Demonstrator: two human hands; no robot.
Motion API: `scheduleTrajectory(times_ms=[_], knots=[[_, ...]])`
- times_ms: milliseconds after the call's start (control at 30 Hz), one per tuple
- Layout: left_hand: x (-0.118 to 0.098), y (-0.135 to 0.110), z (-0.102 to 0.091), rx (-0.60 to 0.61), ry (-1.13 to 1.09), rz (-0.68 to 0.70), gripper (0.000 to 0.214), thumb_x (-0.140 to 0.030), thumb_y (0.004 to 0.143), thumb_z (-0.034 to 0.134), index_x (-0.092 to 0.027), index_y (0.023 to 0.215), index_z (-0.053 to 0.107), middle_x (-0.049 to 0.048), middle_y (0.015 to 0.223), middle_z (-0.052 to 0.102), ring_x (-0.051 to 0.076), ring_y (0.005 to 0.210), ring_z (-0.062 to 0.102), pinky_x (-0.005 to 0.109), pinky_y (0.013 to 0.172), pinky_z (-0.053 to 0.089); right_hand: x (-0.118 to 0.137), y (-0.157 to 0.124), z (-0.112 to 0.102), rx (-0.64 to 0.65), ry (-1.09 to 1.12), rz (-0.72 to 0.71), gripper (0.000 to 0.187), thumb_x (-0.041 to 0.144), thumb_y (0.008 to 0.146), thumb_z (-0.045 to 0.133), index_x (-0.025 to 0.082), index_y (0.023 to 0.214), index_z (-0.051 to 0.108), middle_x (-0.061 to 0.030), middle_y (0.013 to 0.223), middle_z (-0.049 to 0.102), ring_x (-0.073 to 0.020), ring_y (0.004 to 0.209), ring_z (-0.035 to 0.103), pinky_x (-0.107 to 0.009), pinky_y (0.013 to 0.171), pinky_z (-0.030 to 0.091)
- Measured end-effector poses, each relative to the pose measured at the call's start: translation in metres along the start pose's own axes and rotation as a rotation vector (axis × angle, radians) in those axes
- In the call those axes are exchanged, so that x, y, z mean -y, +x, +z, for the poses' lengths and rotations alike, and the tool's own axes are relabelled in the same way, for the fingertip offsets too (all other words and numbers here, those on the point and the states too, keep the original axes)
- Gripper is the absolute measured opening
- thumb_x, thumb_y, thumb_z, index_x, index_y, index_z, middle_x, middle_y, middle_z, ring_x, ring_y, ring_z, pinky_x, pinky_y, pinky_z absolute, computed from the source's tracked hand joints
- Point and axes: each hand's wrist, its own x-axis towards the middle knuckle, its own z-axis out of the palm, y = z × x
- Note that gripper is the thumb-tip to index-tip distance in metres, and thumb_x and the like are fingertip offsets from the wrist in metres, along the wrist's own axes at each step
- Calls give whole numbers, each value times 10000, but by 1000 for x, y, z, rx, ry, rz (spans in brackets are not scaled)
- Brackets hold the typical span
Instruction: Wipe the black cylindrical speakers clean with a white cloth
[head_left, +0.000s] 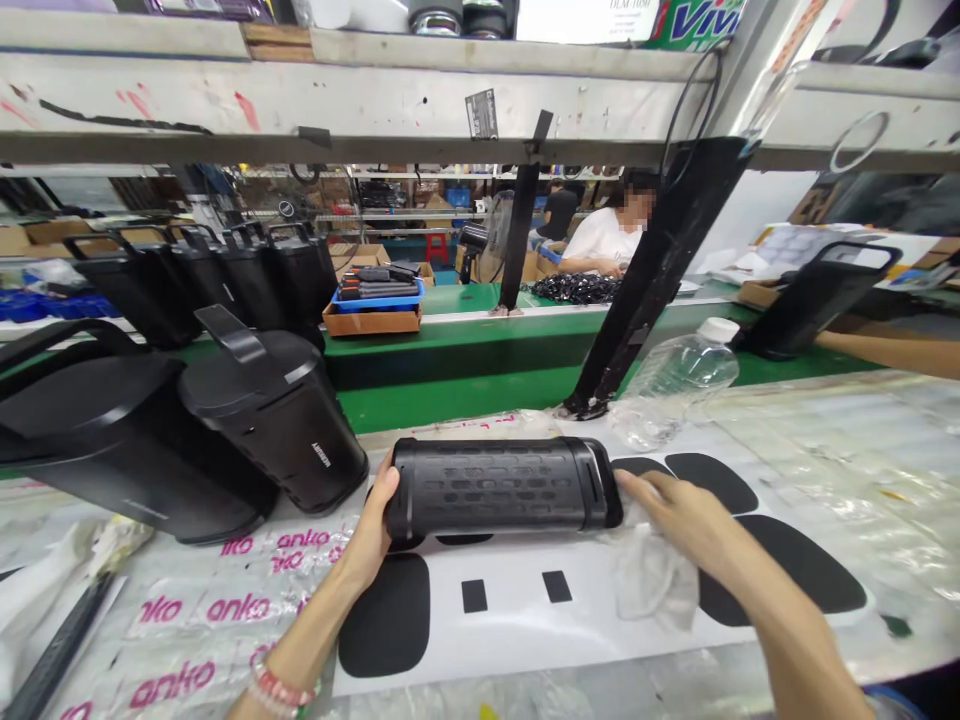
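Observation:
A black speaker with a slotted grille lies on its side on a white mat with black pads. My left hand grips its left end, thumb on top. At the speaker's right end rests my right hand, fingers curled over a crumpled white cloth that lies under the palm.
Two upright black speakers stand at the left, more in a row behind on the green conveyor. An empty plastic bottle lies beyond the mat beside a black slanted post. Printed plastic bags cover the bench's left. A person sits across.

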Motion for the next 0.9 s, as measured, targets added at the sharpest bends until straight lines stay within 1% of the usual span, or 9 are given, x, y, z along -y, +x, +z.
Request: scheduleTrajectory(times_ms=[100, 200, 267, 367, 433, 533, 633, 767, 900], knots=[[2, 2, -2, 18, 40, 19, 632, -606, 737, 653, -212, 1229, 611, 64, 1279, 631, 301, 1275, 505, 434, 1099, 404, 18, -20, -17, -90, 102, -2, 587, 632, 787, 494, 220, 1187, 617, -105, 881, 703, -294, 795, 658, -382, 698, 505], [5, 3, -4, 22, 73, 43, 620, -614, 771, 612, -204, 1236, 607, 71, 1257, 645, 299, 1276, 505, 438, 1101, 400, 33, -36, -10, -10, 276, -239, 751, 674, 797, 527, 259, 1413, 417, -110, 1103, 671, -282, 966, 651, -374, 775, 538], [8, 3, -7, 27, 79, 48, 629, -618, 787, 594, -208, 1265, 586, 75, 1283, 627, 303, 1288, 491, 450, 1099, 400, 34, -36, 4, -30, 197, -457, 714, 677, 809, 527, 299, 1407, 432, -98, 1288, 582, -316, 1201, 526, -479, 969, 456], [15, 4, -12, 29, 88, 70, 632, -620, 810, 572, -215, 1296, 562, 73, 1345, 579, 292, 1337, 433, 440, 1133, 356, 28, -24, 33, -232, -15, -546, 622, 688, 845, 453, 305, 1328, 537, -106, 1445, 419, -400, 1337, 341, -663, 1019, 320], [19, 5, -15, 21, 100, 99, 628, -602, 821, 576, -219, 1317, 544, 58, 1400, 528, 267, 1386, 359, 407, 1178, 277, 29, -17, 50, -306, 21, -561, 548, 595, 911, 424, 257, 1328, 533, -127, 1465, 384, -367, 1348, 345, -618, 1021, 369], [25, 4, -17, 6, 122, 142, 622, -559, 850, 566, -226, 1369, 488, 27, 1468, 446, 239, 1424, 281, 380, 1210, 182, 41, -18, 68, -468, 144, -662, 361, 336, 979, 415, 197, 1283, 552, -108, 1338, 544, -245, 1309, 437, -452, 1076, 400], [28, 3, -18, 4, 138, 164, 604, -561, 860, 540, -220, 1356, 502, 31, 1436, 490, 241, 1419, 294, 383, 1205, 196, 55, -27, 77, -635, 128, -689, 295, 204, 963, 446, 186, 1210, 607, -88, 1216, 635, -227, 1254, 500, -402, 1049, 440], [32, 2, -19, -25, 194, 175, 592, -613, 850, 504, -217, 1285, 573, 49, 1356, 572, 253, 1411, 310, 401, 1200, 210, 62, -38, 80, -659, 120, -816, 352, 101, 913, 500, 182, 1243, 589, -92, 1195, 646, -246, 1220, 534, -443, 1055, 433], [33, 1, -21, -19, 193, 190, 589, -617, 862, 483, -229, 1298, 567, 35, 1387, 543, 248, 1418, 295, 390, 1210, 172, 61, -49, 82, -644, 225, -894, 410, 33, 858, 533, 187, 1232, 600, -85, 1183, 652, -260, 1183, 564, -457, 1043, 447]])
